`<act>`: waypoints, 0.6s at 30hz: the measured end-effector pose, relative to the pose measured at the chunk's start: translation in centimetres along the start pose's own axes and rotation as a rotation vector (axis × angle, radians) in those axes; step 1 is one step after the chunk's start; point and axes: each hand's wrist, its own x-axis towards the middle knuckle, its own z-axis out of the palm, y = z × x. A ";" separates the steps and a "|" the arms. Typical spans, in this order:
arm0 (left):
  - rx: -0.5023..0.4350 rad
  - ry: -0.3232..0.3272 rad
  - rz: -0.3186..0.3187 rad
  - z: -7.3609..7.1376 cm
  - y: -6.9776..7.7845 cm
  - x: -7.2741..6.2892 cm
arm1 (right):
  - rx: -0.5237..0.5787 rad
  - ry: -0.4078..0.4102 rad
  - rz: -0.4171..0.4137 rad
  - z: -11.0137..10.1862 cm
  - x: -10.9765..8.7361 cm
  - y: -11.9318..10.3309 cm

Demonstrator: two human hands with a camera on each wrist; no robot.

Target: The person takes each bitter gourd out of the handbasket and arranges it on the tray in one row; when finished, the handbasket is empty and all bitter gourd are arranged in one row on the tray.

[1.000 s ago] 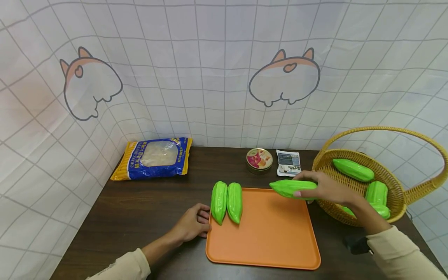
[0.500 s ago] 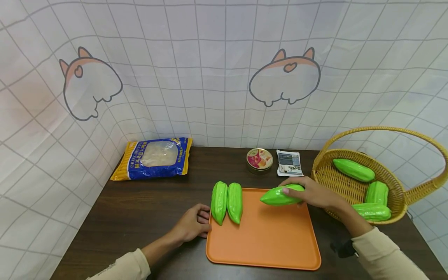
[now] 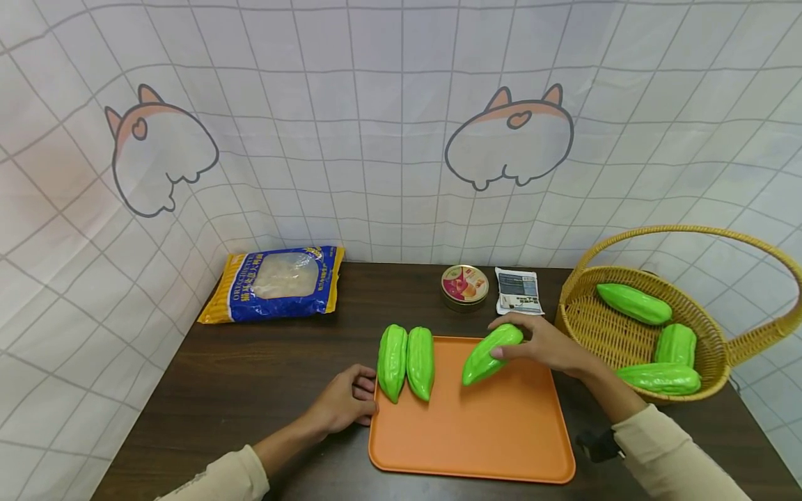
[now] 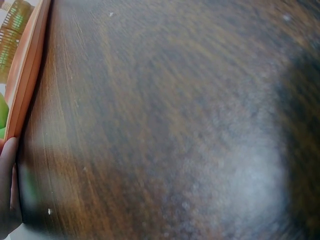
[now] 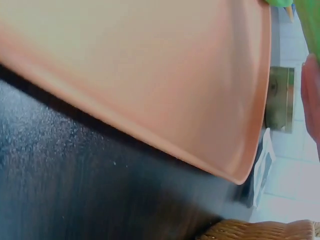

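My right hand [image 3: 535, 342] grips a bright green, ridged bitter melon [image 3: 491, 353] over the upper right part of an orange tray [image 3: 476, 438]. The melon is tilted, its pointed end toward the lower left. In the right wrist view only part of this melon [image 5: 307, 22] and some fingers show at the right edge. Two more bitter melons [image 3: 392, 363] [image 3: 420, 363] lie side by side along the tray's left side. My left hand [image 3: 343, 398] holds the tray's left rim, with its fingertips at the edge; the left wrist view shows fingers [image 4: 7, 175] against the rim.
A wicker basket [image 3: 601, 334] with a tall handle stands right of the tray, several green melons inside. Behind the tray are a round tin [image 3: 464, 285] and a small white packet [image 3: 518, 292]. A blue and yellow pasta bag [image 3: 276, 284] lies at the back left.
My right hand has moved left from beside the basket, carrying the melon farther over the tray. The melon has turned from nearly level to slanting. My left hand stays at the rim.
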 end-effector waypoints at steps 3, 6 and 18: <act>-0.002 0.003 -0.003 0.0 0.0 -0.1 | 0.036 -0.029 0.009 0.3 0.2 0.1; -0.005 0.006 -0.004 0.0 0.1 -0.1 | 0.083 -0.042 0.038 0.8 0.5 0.2; -0.014 0.007 0.001 0.0 0.0 0.0 | 0.043 0.007 0.022 2.6 2.2 0.7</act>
